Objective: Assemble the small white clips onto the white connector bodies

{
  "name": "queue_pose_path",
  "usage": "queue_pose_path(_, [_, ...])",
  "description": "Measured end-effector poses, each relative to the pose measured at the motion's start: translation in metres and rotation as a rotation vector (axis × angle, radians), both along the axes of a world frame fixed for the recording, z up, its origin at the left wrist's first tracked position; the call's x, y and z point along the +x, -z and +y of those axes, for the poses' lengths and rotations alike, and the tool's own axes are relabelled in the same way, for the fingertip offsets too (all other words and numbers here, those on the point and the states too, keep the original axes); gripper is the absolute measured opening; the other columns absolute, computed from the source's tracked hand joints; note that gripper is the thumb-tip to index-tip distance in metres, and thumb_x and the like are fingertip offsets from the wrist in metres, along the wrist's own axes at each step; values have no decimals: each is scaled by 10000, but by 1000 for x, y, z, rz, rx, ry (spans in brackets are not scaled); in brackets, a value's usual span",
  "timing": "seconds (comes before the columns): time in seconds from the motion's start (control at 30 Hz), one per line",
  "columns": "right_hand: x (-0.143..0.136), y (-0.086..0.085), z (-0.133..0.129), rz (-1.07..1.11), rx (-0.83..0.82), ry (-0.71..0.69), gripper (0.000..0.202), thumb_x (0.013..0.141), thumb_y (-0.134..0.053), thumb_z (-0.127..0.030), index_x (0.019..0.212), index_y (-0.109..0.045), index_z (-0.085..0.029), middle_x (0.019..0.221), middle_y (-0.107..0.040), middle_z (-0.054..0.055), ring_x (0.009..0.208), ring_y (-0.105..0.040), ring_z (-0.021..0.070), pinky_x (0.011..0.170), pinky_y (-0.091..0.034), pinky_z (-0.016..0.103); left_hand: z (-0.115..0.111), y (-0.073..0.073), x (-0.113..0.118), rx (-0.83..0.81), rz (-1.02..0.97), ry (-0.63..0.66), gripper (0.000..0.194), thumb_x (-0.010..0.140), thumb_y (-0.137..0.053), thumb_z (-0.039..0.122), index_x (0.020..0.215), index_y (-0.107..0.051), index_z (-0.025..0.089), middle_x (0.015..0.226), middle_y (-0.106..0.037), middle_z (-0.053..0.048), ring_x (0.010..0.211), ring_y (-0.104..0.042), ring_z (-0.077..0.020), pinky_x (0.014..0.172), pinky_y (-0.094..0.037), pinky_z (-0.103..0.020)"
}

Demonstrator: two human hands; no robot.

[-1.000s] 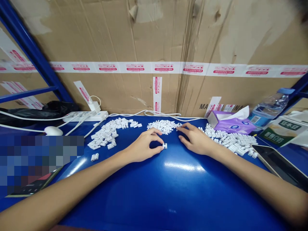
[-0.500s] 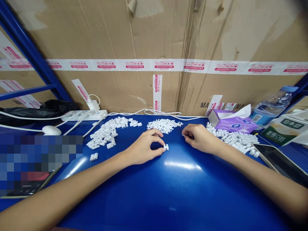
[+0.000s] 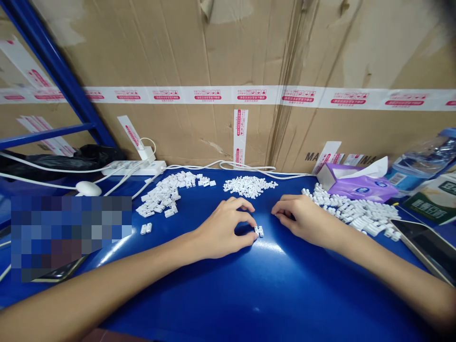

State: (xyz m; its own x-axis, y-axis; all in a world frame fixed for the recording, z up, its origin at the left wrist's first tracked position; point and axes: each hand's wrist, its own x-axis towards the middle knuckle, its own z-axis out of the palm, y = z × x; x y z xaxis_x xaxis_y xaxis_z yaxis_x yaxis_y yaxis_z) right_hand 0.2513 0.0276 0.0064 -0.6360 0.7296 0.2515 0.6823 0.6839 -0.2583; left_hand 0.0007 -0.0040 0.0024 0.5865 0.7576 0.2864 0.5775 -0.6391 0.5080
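Observation:
Thumb and index finger of my left hand (image 3: 228,228) pinch the left side of a small white block (image 3: 259,231) on the blue table (image 3: 228,294). To the right, my right hand (image 3: 302,218) has its thumb and fingertips together; whatever they hold is too small to make out. Beyond the hands lies a pile of tiny white pieces (image 3: 247,186). A heap of white blocks (image 3: 162,192) spreads at the left, with a separate white pair (image 3: 146,229) in front of it. More white parts (image 3: 359,211) lie beyond my right forearm.
A power strip (image 3: 133,167) with cables stands at the back left. On the right are a purple tissue pack (image 3: 359,183), a plastic bottle (image 3: 420,161), a carton (image 3: 434,199) and a phone (image 3: 427,247). Cardboard (image 3: 192,57) rises behind the table.
The view has shifted, so most things appear further left or right than before. My right hand has come closer to the white block, while my left hand keeps its pinch.

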Motion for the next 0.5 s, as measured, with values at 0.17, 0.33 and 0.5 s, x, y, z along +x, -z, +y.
queue_pose_path(0.17, [-7,-4,-7,84,-79,-38,227,862,-563,-70,912,-744,-196,850,-721,38,709,-637,162,676,-476,286,1,1,0,2,1,-14,98,845,-755,266,937,-783,246,1237,-644,-60,1157,-589,-278,1065,-402,-525])
queue_pose_path(0.33, [-16,-6,-20,197,-227,-94,182,867,-578,-91,888,-729,-189,779,-707,9,640,-597,129,612,-449,258,2,1,0,0,14,-6,91,860,-733,270,941,-774,262,1238,-644,-58,1148,-587,-284,1038,-408,-536])
queue_pose_path(0.5, [-19,-6,-24,316,-428,-111,135,929,-603,-216,894,-731,-189,682,-659,-21,568,-528,109,549,-410,244,2,1,0,0,20,-2,87,857,-723,258,929,-772,264,1233,-646,-51,1131,-591,-284,1004,-424,-526])
